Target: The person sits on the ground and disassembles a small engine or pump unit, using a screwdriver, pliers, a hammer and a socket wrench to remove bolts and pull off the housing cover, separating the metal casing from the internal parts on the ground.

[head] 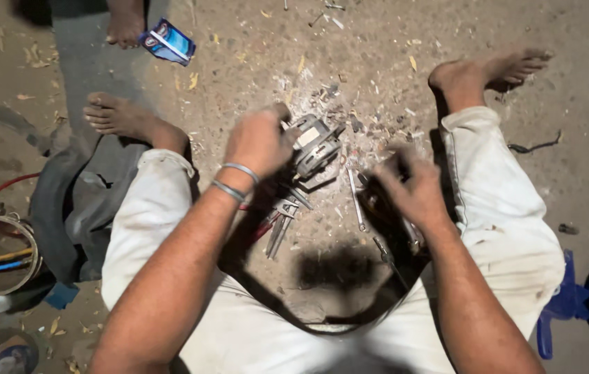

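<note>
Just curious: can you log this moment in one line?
left hand: on grey metal part | right hand: blurred, over tools | wrenches: on ground

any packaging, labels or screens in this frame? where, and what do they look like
Small box: on the ground at the top left, beside another person's bare foot; flat rectangular carton lying tilted, blue with white and red patches.
Pale patch: on the grey metal part at the left hand; small, rectangular, maybe a label, too blurred to be sure.
No screens or signs in view.

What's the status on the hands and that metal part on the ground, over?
Left hand gripping grey metal part. Right hand blurred over dark object, grip unclear. Wrenches and debris scattered between the legs.
</note>
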